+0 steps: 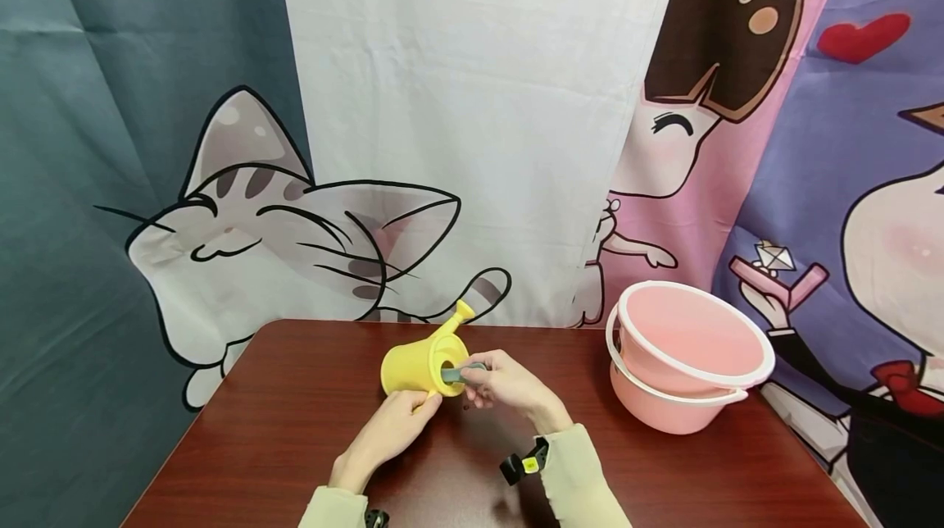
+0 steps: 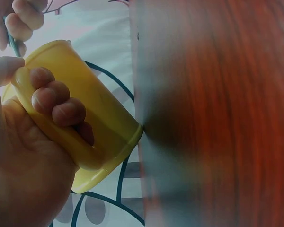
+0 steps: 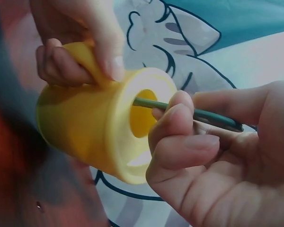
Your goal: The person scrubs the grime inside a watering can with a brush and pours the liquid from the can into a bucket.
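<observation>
A yellow watering can is tilted over the table, its spout pointing up and away and its round opening turned to the right. My left hand grips the can's handle, fingers curled through it, as the left wrist view shows. In my right hand, thumb and fingers pinch a slim grey-green tool. One end of this tool reaches into the can's opening; that end is hidden inside, so its kind cannot be told.
Two pink buckets with white rims, one set in the other, stand at the table's right side. The dark red-brown wooden table ends at a curtain with cartoon figures. A tiny dark speck lies below the can.
</observation>
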`<action>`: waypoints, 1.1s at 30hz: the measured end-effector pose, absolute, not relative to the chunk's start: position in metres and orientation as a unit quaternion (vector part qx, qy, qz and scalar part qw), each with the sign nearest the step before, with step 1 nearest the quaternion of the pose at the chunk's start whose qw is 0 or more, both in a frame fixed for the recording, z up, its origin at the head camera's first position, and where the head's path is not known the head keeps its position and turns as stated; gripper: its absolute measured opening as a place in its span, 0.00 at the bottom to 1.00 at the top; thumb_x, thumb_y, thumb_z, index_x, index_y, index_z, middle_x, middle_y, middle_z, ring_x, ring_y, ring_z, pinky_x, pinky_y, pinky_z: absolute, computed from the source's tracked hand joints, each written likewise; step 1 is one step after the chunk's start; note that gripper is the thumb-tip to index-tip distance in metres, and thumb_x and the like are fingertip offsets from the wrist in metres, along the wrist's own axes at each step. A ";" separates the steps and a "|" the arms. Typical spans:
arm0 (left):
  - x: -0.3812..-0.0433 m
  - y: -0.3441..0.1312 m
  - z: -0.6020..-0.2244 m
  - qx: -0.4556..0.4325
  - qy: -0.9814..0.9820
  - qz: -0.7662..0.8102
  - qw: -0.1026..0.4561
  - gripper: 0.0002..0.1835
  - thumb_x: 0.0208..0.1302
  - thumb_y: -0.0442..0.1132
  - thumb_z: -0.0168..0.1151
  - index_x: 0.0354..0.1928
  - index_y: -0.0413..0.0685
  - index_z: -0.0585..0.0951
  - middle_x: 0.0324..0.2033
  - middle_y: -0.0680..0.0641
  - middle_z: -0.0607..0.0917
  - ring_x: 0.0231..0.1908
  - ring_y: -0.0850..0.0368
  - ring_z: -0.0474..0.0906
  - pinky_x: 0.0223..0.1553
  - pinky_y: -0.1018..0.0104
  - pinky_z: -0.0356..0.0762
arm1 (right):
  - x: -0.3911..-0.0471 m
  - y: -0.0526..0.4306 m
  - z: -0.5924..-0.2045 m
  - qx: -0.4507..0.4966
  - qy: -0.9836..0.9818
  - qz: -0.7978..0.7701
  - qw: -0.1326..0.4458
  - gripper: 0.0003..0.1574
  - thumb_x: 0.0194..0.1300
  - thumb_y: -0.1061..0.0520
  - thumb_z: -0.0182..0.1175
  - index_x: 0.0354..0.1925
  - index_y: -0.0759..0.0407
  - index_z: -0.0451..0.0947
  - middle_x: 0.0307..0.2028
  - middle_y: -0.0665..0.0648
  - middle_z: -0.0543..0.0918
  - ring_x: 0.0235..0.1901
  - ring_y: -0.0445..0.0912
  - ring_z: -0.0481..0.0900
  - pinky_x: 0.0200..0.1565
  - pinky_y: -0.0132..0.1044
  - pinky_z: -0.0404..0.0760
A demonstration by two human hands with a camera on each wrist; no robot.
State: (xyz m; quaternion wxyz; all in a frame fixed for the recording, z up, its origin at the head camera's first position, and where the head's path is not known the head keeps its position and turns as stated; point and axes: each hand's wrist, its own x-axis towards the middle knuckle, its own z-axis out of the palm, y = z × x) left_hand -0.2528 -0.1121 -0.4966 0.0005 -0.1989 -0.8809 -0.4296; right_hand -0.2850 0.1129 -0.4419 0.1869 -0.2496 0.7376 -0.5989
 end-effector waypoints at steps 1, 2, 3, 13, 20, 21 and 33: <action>-0.253 -0.112 -0.497 -0.199 -0.881 -0.430 -0.001 0.27 0.74 0.57 0.48 0.17 0.54 0.66 0.13 0.61 0.61 0.16 0.67 0.56 0.21 0.71 0.60 | -0.285 0.114 -0.441 -0.248 0.736 -0.601 0.190 0.17 0.73 0.57 0.53 0.43 0.73 0.76 0.21 0.57 0.75 0.19 0.44 0.72 0.22 0.32 0.68; -0.253 -0.112 -0.497 -0.199 -0.881 -0.429 -0.001 0.27 0.74 0.58 0.48 0.17 0.54 0.66 0.13 0.61 0.62 0.16 0.67 0.56 0.21 0.71 0.60 | -0.285 0.115 -0.440 -0.248 0.733 -0.603 0.194 0.18 0.73 0.57 0.53 0.43 0.74 0.76 0.21 0.57 0.75 0.19 0.44 0.71 0.22 0.32 0.68; -0.253 -0.113 -0.497 -0.199 -0.881 -0.429 -0.001 0.27 0.74 0.58 0.48 0.17 0.54 0.66 0.13 0.61 0.62 0.16 0.67 0.56 0.21 0.71 0.60 | -0.285 0.116 -0.439 -0.248 0.731 -0.605 0.198 0.18 0.73 0.56 0.54 0.44 0.75 0.76 0.21 0.57 0.75 0.19 0.44 0.71 0.22 0.32 0.68; -0.253 -0.114 -0.495 -0.201 -0.879 -0.432 0.004 0.25 0.75 0.52 0.50 0.17 0.54 0.66 0.14 0.61 0.61 0.16 0.67 0.55 0.20 0.72 0.58 | -0.286 0.129 -0.433 -0.238 0.706 -0.628 0.224 0.19 0.73 0.56 0.53 0.44 0.76 0.74 0.22 0.58 0.74 0.19 0.44 0.71 0.23 0.34 0.68; -0.253 -0.113 -0.496 -0.198 -0.879 -0.434 -0.002 0.25 0.75 0.54 0.49 0.17 0.54 0.66 0.14 0.61 0.61 0.16 0.67 0.55 0.20 0.72 0.58 | -0.285 0.131 -0.433 -0.243 0.708 -0.627 0.216 0.16 0.73 0.56 0.53 0.42 0.72 0.75 0.21 0.57 0.74 0.19 0.43 0.71 0.23 0.33 0.67; -0.254 -0.113 -0.496 -0.199 -0.878 -0.435 -0.002 0.26 0.75 0.54 0.49 0.17 0.54 0.66 0.14 0.61 0.61 0.16 0.67 0.55 0.20 0.72 0.58 | -0.286 0.130 -0.433 -0.244 0.708 -0.627 0.214 0.18 0.73 0.56 0.53 0.43 0.74 0.74 0.21 0.57 0.74 0.19 0.43 0.71 0.23 0.33 0.67; -0.253 -0.112 -0.496 -0.204 -0.878 -0.432 0.008 0.25 0.75 0.53 0.50 0.17 0.55 0.65 0.14 0.61 0.60 0.16 0.68 0.54 0.20 0.72 0.58 | -0.285 0.108 -0.445 -0.245 0.734 -0.607 0.184 0.16 0.74 0.58 0.52 0.41 0.74 0.76 0.20 0.55 0.75 0.18 0.43 0.71 0.22 0.32 0.68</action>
